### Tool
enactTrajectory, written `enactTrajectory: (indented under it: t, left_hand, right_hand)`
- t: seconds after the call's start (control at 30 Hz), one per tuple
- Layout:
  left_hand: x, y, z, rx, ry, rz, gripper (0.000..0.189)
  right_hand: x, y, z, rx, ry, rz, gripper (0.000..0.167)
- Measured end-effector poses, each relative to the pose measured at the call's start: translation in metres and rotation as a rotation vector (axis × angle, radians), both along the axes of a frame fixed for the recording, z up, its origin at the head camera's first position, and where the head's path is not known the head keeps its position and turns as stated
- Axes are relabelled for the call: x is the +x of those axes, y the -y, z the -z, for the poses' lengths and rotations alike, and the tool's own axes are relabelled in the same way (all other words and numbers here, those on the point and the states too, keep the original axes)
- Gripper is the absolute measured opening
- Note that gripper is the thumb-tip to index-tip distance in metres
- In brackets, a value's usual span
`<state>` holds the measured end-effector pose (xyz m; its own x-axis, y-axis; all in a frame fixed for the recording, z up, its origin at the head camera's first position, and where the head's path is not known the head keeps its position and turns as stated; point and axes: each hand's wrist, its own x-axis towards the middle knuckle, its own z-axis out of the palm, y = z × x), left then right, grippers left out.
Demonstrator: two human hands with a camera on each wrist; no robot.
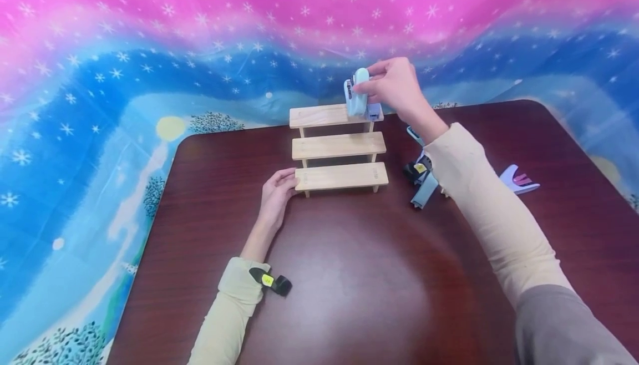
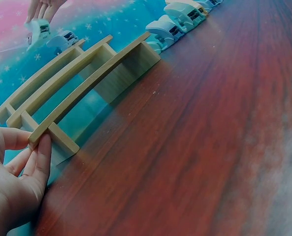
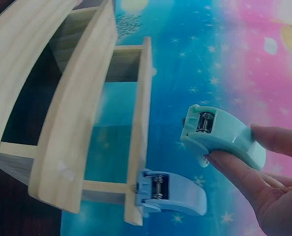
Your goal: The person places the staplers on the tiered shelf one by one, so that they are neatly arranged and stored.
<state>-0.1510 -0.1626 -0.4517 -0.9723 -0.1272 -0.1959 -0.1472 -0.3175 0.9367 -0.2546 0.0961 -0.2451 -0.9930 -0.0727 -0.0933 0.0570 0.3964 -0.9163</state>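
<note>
My right hand (image 1: 396, 87) pinches a mint-green mini stapler (image 3: 234, 137) between thumb and fingers, just above the top tier of a three-tier wooden display stand (image 1: 339, 176). In the right wrist view, a gap shows between this stapler and the top board. A light blue stapler (image 3: 178, 193) stands on end at the right end of that board. My left hand (image 1: 277, 193) grips the left end of the lowest board, with the thumb and fingers around its corner (image 2: 35, 140).
Right of the stand, partly hidden by my right forearm, lies a cluster of staplers (image 1: 425, 190) in blue-green tones. Farther right is a pale purple, forked-looking item (image 1: 519, 181) with pink inside. A patterned cloth (image 1: 239, 60) hangs behind the dark wooden table (image 1: 224, 176).
</note>
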Motion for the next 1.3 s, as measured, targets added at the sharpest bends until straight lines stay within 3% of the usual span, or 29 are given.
enactTrajectory:
  t: [0.3,0.6,0.9,1.07,1.3]
  left_hand:
    - [0.001,0.0,-0.002,-0.004,-0.01,0.004,0.036]
    - [-0.004,0.001,-0.004,0.002,-0.017,-0.002,0.036]
    - [0.006,-0.004,0.002,0.015,-0.005,0.007,0.034]
    - [0.009,-0.004,0.002,0.0,-0.005,0.002,0.034]
    - [0.004,0.0,-0.001,-0.014,-0.011,0.003,0.035]
  right_hand:
    - [-0.007,0.016,0.009,0.132,-0.089,-0.059,0.046]
    - [-0.02,0.036,0.014,0.265,-0.122,-0.068,0.038]
    - [-0.022,0.04,0.027,0.327,-0.092,-0.059,0.037]
    - [-0.022,0.043,0.036,0.312,-0.128,-0.044,0.033]
    - [-0.024,0.048,0.034,0.323,-0.218,-0.05,0.027]
